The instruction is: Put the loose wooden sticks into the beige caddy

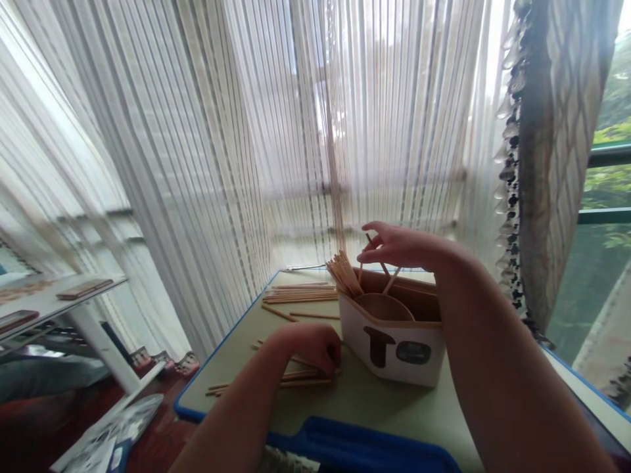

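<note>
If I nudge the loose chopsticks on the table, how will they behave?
The chopsticks look slim, straight and wooden, so probably stiff and light. Lying loosely side by side on the smooth-looking tabletop, they may roll or fan apart.

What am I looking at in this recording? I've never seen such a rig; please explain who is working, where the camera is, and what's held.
There is no machine: a person works bare-handed. The single picture comes from a camera on their head, looking forward and down. On the blue-edged table lie loose wooden sticks, beside a white box holding a stick bundle and a round brown thing. The right hand, above the box, appears to grip a slim stick. The left hand is low among the loose sticks; its fingertips are unclear.
</note>
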Available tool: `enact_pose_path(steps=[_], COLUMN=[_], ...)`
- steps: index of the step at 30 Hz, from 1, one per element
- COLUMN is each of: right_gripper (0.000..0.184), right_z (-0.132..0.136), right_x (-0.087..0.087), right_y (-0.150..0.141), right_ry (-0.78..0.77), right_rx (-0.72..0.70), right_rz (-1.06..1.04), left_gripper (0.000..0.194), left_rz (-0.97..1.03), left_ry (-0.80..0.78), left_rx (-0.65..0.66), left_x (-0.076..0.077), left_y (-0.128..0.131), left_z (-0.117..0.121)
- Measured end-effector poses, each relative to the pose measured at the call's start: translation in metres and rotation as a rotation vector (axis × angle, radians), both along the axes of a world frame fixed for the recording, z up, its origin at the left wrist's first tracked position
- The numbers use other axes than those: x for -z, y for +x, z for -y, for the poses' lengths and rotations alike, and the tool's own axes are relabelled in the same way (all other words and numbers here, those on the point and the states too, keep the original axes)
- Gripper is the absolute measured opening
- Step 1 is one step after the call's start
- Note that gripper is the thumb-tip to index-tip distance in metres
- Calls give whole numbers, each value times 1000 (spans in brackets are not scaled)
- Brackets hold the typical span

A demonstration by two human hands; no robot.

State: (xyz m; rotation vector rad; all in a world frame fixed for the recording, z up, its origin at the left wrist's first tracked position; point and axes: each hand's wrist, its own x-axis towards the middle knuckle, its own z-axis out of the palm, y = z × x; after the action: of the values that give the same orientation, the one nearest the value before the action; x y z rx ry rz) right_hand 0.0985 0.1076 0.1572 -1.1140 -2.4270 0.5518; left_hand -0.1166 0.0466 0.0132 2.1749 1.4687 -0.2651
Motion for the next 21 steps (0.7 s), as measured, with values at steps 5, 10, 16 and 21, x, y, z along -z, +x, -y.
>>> enact_pose_path(steps=[5, 10, 16, 21], right_gripper=[82, 93, 88, 76], right_z=[-5, -7, -6, -10], right_x=[3, 4, 6, 8], right_y=[0, -3, -8, -8], right_ry=[-18, -86, -122, -113], right_rx=[-24, -36, -54, -114], right_rz=[-73, -175, -230, -193], left_gripper=[28, 27, 28, 28], left_rz=[-7, 18, -3, -19], left_ry=[4, 23, 29, 24], left_rx=[3, 26, 20, -2], left_x=[1, 3, 2, -1], left_y=[0, -1, 2, 4], left_z=[-1, 0, 1, 2])
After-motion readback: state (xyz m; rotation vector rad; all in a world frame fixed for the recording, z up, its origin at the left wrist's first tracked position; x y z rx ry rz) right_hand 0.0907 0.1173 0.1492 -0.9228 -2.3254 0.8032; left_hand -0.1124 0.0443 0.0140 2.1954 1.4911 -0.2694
